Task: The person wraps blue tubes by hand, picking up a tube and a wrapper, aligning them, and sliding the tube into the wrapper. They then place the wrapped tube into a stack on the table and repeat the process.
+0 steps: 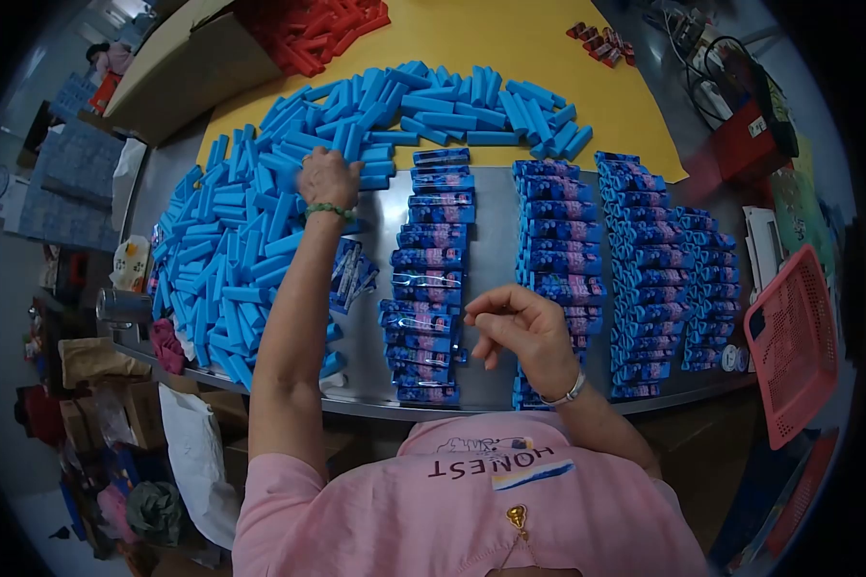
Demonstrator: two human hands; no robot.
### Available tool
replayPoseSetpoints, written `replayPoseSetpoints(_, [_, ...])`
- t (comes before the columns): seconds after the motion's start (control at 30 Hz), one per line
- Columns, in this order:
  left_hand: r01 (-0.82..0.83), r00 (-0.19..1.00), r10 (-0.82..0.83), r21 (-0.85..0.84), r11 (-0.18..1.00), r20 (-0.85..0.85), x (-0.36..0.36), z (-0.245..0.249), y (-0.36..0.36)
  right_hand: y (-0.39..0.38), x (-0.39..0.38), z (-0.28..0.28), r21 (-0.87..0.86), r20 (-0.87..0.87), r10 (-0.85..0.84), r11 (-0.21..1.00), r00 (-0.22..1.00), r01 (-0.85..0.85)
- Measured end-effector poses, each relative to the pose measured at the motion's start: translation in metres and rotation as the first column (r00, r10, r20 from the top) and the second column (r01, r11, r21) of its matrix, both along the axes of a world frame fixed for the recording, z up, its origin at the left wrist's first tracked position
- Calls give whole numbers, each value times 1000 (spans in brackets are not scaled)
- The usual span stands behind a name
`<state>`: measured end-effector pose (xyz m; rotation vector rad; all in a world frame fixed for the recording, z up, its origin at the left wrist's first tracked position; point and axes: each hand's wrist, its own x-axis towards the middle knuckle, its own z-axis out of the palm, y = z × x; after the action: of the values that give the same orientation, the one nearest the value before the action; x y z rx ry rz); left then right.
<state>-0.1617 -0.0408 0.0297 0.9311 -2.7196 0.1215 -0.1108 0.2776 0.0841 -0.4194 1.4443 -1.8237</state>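
Note:
My left hand [329, 181] is over the upper part of a big heap of light blue plastic pieces [226, 236], its fingers bent downward and their tips hidden. My right hand [529, 337] hovers just right of a column of dark blue and pink wrapped packets [428, 258]. Its fingers are loosely curled and a little apart, with nothing visible between them. Further columns of such packets [563, 231] stand to the right, one partly under my right hand. A few loose packets [352, 276] lie between the blue heap and the nearest column.
A cardboard box [188, 72] and red pieces [322, 34] are at the back on a yellow sheet [510, 29]. Small red packets [601, 45] lie back right. A pink basket [792, 346] and red box [749, 144] are right; a metal cup [123, 306] is left. Another person [114, 60] is far left.

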Motion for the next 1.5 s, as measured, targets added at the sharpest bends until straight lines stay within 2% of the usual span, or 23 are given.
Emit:
replayPoseSetpoints(0.03, [4, 1000, -4, -1, 1000, -9, -5, -2, 0, 0, 0, 1, 11, 2, -3, 1000, 1000, 3])
replayPoseSetpoints(0.1, [-85, 988, 88, -36, 996, 126, -15, -7, 1, 2, 0, 2, 21, -15, -20, 1000, 1000, 20])
replayPoseSetpoints(0.23, [-152, 983, 153, -14, 988, 106, -22, -7, -1, 5, -2, 3, 29, -38, -36, 999, 999, 37])
replayPoseSetpoints(0.3, [-128, 992, 128, 8, 992, -12, -12, 0, 1, 5, -4, 4, 31, -58, -49, 998, 997, 51])
replayPoseSetpoints(0.33, [-125, 992, 125, 11, 992, -8, -3, 11, 7, 6, -5, 4, 29, -75, -66, 997, 995, 68])
replayPoseSetpoints(0.4, [111, 963, -65, 165, 980, -262, 22, 36, 23, 5, -11, 0, 13, -85, -105, 994, 991, 106])
replayPoseSetpoints(0.47, [483, 817, -356, 200, 852, -454, 54, 55, 46, 3, -16, -1, 5, -91, -142, 990, 986, 143])
replayPoseSetpoints(0.53, [654, 726, -478, 279, 704, -494, 85, 79, 86, -7, -18, 0, -115, -178, -283, 957, 942, 266])
replayPoseSetpoints(0.6, [743, 656, -642, 188, 642, -397, 107, 88, 110, -9, -20, 1, -98, -207, -257, 965, 944, 241])
replayPoseSetpoints(0.63, [722, 690, -624, 288, 629, -367, 117, 90, 123, -10, -18, 7, -80, -237, -222, 975, 946, 209])
replayPoseSetpoints(0.7, [736, 675, -617, 315, 599, -405, 128, 85, 137, -10, -15, 7, -57, -264, -182, 983, 947, 173])
replayPoseSetpoints(0.77, [763, 641, -587, 328, 557, -495, 134, 82, 142, -6, -16, -3, -13, -137, -87, 996, 987, 86])
replayPoseSetpoints(0.8, [761, 642, -583, 326, 561, -497, 137, 80, 145, -5, -15, -7, -12, -140, -82, 997, 987, 81])
replayPoseSetpoints(0.83, [751, 654, -343, 525, 401, -674, 139, 75, 150, -4, -14, -10, -104, 78, -74, 991, 994, 82])
replayPoseSetpoints(0.87, [743, 662, -53, 645, 177, -748, 142, 71, 155, -4, -13, -13, -191, 291, -42, 976, 956, 101])
replayPoseSetpoints(0.9, [745, 659, -48, 642, 181, -751, 143, 65, 158, -5, -11, -15, -191, 286, -36, 977, 957, 94])
replayPoseSetpoints(0.97, [806, 588, 149, 592, -27, -795, 145, 55, 163, -8, -4, -17, -265, 444, 63, 962, 894, 64])
replayPoseSetpoints(1.1, [796, 598, 44, 600, 75, -800, 151, 51, 173, -16, 13, -12, -274, 474, 86, 960, 876, 54])
replayPoseSetpoints(1.2, [796, 603, 72, 605, 9, -794, 156, 48, 173, -17, 17, -12, -187, 351, 117, 981, 929, -53])
replayPoseSetpoints(1.27, [823, 563, 52, 565, 47, -825, 159, 45, 168, -17, 19, -6, 31, -80, -4, 1000, 997, 7])
replayPoseSetpoints(1.4, [794, 601, 29, 601, 96, -799, 168, 49, 159, -8, 15, -1, -31, -141, -67, 998, 988, 63])
replayPoseSetpoints(1.47, [797, 600, -114, 577, 180, -792, 170, 50, 155, -5, 15, 9, -51, -442, -129, 992, 888, 119])
replayPoseSetpoints(1.5, [795, 602, -114, 580, 178, -790, 170, 49, 154, -4, 15, 11, -49, -439, -130, 991, 889, 121])
